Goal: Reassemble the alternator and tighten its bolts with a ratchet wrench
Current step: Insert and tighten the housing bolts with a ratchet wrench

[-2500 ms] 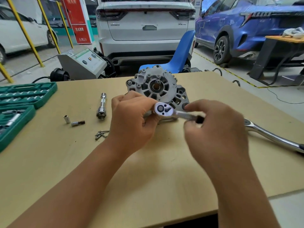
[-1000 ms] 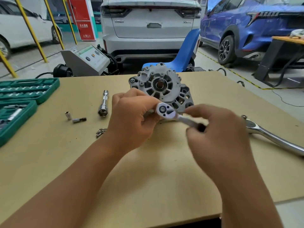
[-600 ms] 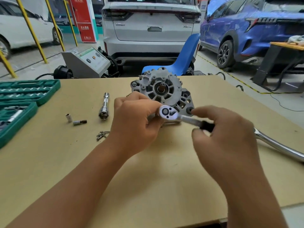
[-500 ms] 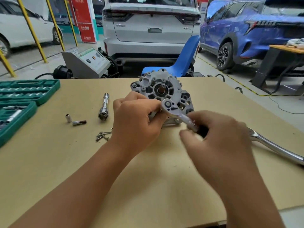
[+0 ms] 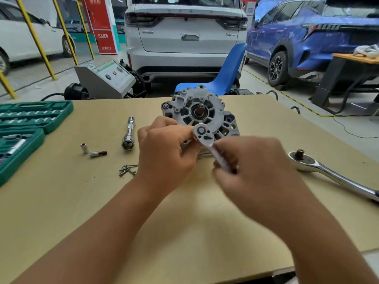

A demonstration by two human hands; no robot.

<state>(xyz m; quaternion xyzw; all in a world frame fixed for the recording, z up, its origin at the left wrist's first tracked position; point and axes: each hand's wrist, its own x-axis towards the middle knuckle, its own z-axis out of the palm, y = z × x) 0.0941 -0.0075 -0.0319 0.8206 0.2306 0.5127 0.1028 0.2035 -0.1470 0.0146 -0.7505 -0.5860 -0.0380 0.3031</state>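
While my right hand (image 5: 254, 167) was curled round the handle of the small ratchet wrench (image 5: 207, 140), my left hand (image 5: 166, 152) gripped the near lower edge of the alternator (image 5: 196, 111), its fingers closed on the housing just beside the ratchet head. The head sat against the alternator's lower face; the socket and bolt beneath it were hidden. The alternator stood on edge on the table (image 5: 61, 201), shaft end facing me.

Risk noted: standing on edge, the unit could roll or tip if my left grip slackened under a pull on the handle. A socket not fully seated could slip off and round the bolt, and my left fingers lay close to the swing.

Loose screws (image 5: 127, 170) lay just left of my left wrist, near enough to be scattered. Further left lay a small socket (image 5: 83, 148), a bit adapter (image 5: 98, 153) and an extension bar (image 5: 128, 136). A large ratchet (image 5: 328, 173) lay right, apart from my swing. The green socket case (image 5: 34, 115) sat at the far left edge. Beyond the table stood a blue chair (image 5: 227, 72).
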